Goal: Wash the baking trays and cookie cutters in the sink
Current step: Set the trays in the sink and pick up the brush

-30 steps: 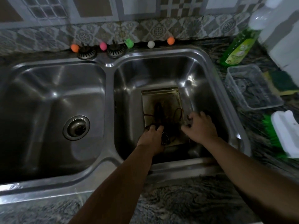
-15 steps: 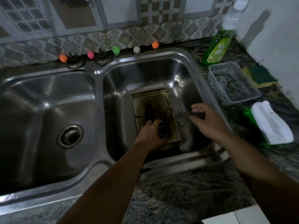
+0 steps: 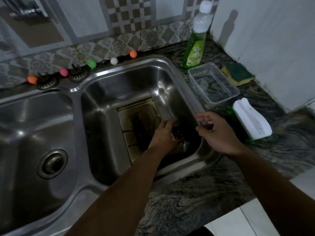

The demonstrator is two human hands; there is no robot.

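Left hand (image 3: 163,137) grips a dark cookie cutter (image 3: 177,132) over the baking tray (image 3: 136,120); right hand (image 3: 216,132) relaxed above sink rim (image 3: 184,92); five coloured balls (image 3: 114,60) behind

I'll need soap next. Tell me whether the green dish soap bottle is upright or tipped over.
Upright. The dish soap bottle stands on its base on the counter behind the clear container, white cap on top.

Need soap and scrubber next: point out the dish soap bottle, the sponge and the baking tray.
dish soap bottle (image 3: 193,48), head view, green label.
sponge (image 3: 238,74), head view, green scouring top.
baking tray (image 3: 129,120), head view, bare floor.
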